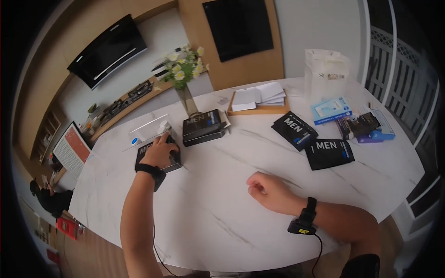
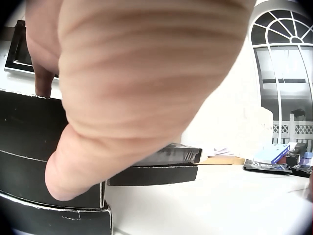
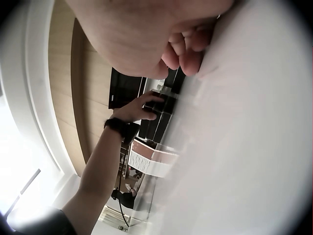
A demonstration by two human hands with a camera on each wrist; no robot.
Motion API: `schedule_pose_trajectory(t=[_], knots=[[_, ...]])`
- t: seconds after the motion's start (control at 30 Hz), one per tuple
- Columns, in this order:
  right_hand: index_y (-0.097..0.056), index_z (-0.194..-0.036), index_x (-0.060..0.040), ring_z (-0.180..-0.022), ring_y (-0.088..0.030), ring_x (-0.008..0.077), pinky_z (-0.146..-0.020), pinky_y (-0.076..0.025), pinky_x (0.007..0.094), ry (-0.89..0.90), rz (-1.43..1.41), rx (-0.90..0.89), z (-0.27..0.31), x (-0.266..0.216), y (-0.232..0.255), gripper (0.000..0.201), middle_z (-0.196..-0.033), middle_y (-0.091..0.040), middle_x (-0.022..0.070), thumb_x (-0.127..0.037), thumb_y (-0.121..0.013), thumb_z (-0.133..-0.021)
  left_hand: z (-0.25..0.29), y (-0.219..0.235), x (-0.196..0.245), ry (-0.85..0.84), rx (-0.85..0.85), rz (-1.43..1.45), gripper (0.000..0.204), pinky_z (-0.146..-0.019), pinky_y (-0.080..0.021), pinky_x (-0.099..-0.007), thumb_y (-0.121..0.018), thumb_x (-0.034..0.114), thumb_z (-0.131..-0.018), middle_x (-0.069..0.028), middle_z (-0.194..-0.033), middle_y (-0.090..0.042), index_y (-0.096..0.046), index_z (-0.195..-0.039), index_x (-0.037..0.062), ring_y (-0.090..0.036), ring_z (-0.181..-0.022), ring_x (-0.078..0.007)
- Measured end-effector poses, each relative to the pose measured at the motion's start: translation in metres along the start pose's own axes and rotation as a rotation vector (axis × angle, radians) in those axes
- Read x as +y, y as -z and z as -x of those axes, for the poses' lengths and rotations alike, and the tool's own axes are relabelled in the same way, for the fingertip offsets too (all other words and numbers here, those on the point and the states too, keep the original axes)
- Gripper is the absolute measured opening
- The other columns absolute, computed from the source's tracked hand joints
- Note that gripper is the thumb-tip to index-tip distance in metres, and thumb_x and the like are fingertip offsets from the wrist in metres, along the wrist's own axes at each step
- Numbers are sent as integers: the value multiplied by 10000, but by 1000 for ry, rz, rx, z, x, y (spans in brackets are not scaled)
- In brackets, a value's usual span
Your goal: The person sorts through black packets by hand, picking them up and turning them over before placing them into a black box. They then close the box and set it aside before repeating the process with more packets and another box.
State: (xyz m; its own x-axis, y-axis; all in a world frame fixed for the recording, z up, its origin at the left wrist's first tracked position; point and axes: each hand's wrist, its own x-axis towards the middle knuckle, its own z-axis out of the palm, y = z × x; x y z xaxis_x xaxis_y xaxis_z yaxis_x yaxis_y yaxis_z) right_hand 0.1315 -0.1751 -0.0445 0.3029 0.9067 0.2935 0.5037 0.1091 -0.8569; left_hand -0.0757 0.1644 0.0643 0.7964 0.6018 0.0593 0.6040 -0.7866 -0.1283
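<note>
Black box (image 1: 174, 160) under my left hand (image 1: 158, 152), within its thumb-and-finger grip; my loosely curled right hand (image 1: 274, 193) well apart.

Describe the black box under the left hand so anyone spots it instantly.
On the white marbled table, find the flower vase. One black MEN box sits in front; the target box lies left of that. Unlike its neighbour, it has the left hand gripping it, partly covering its top.

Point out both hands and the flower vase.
left hand (image 1: 157, 154): head view, back of the hand
right hand (image 1: 276, 195): head view, middle of the hand
flower vase (image 1: 187, 102): head view, body
</note>
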Motion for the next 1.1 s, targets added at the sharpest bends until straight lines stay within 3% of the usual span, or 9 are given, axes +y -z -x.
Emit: schedule_pose_trajectory(t=[0.1, 0.2, 0.3, 0.43, 0.57, 0.67, 0.77, 0.9, 1.1], knots=[[-640, -1141, -26, -914, -725, 291, -810, -564, 400, -6, -1, 0, 2, 5, -3, 188, -1005, -741, 139, -158, -661, -1008, -10, -22, -23, -58, 47, 6, 624, -1213, -434, -482, -761, -28, -645, -197, -1708, -330, -785, -1213, 229, -375, -1526, -454], [-635, -1142, -35, -916, -722, 296, -811, -565, 403, 28, 9, 38, 1, 11, -3, 174, -1003, -736, 136, -140, -657, -1004, 11, -4, 18, -39, 178, 47, 710, -1221, -399, -539, -849, 71, -630, -209, -1697, -328, -736, -1315, 220, -352, -1527, -468], [-635, -1140, -37, -943, -709, 345, -833, -562, 434, 118, 83, 151, -5, 8, 7, 173, -1038, -726, 156, -42, -617, -969, 25, -11, 79, -316, 407, 532, 524, -1199, -406, -480, -827, 90, -806, -201, -1517, -547, -710, -1317, 100, -483, -1451, -390], [-638, -1217, -26, -1045, -680, 415, -905, -542, 502, 295, 443, 431, -14, 8, 69, 346, -1107, -716, 195, 54, -573, -887, 53, -11, 142, -351, 353, 920, 278, -976, -499, -358, -745, 77, -925, -95, -1229, -730, -744, -1201, 55, -676, -1110, -238], [-622, -1312, -15, -1184, -641, 442, -1017, -519, 505, -77, 723, 537, -3, 21, 155, 455, -1257, -688, 251, 69, -518, -877, 61, -29, 147, -193, 251, 1028, 180, -811, -519, -293, -688, 104, -987, -40, -985, -761, -749, -1136, 23, -692, -887, -136], [-554, -1470, -11, -1265, -611, 454, -1054, -504, 499, -134, 904, 371, 15, 73, 202, 602, -1343, -657, 294, 42, -546, -870, 62, -52, 145, -32, 204, 1221, 154, -741, -515, -253, -655, 100, -1013, -21, -909, -746, -746, -1093, 4, -674, -812, -88], [-559, -1460, 10, -1290, -599, 449, -1085, -481, 500, -458, 846, 184, 20, 65, 204, 595, -1381, -639, 300, 18, -569, -865, 65, -71, 141, 56, 192, 1354, 140, -727, -514, -240, -638, 80, -1018, -16, -878, -719, -735, -1057, -12, -655, -790, -79], [-597, -1409, 2, -1188, -647, 424, -999, -533, 489, -317, 1084, 143, 35, 45, 201, 616, -1273, -681, 251, -92, -668, -804, 70, -71, 138, 64, 221, 1439, 138, -687, -491, -240, -632, 78, -1020, 1, -835, -682, -726, -1044, -20, -613, -746, -66], [-656, -1189, 46, -1159, -614, 454, -998, -528, 468, -471, 1023, -9, 64, 20, 200, 555, -1152, -639, 274, -222, -782, -720, 74, -75, 150, 15, 215, 1465, 146, -634, -466, -251, -640, 92, -998, 8, -774, -658, -741, -1043, -4, -560, -691, -64]])
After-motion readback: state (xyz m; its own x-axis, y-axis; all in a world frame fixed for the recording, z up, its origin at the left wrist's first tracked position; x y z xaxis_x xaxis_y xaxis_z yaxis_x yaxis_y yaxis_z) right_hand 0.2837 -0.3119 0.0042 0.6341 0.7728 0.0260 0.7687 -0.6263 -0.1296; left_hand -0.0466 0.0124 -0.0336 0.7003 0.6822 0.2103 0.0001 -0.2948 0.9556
